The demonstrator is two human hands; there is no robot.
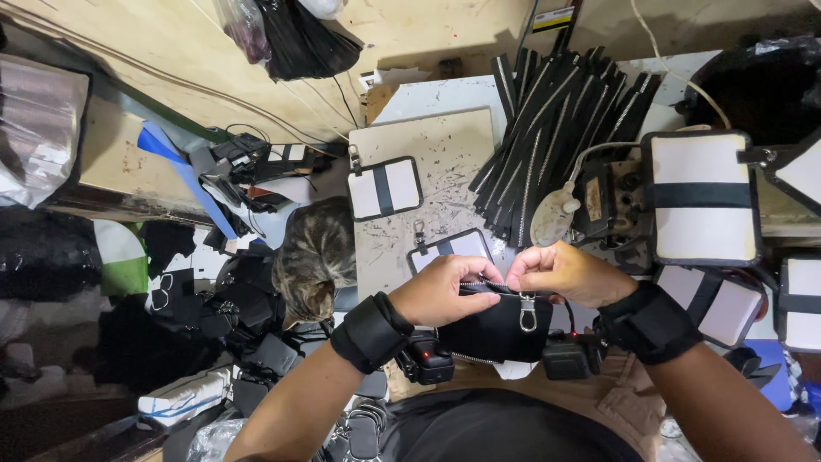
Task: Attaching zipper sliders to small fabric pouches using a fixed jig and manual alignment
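Black fabric pouch [496, 329] with a metal clasp, held at our lap: our left hand [445, 289] and right hand [560, 272] pinch its zipper edge together. Beyond, we list a tabby cat [315, 257], a white-panelled pouch [385, 188], and black zipper strips [556, 128].

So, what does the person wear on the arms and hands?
Both forearms are bare, with no sleeves showing. Each wrist carries a wide black padded band, one on the left wrist and one on the right wrist. The left hand and right hand wear no gloves.
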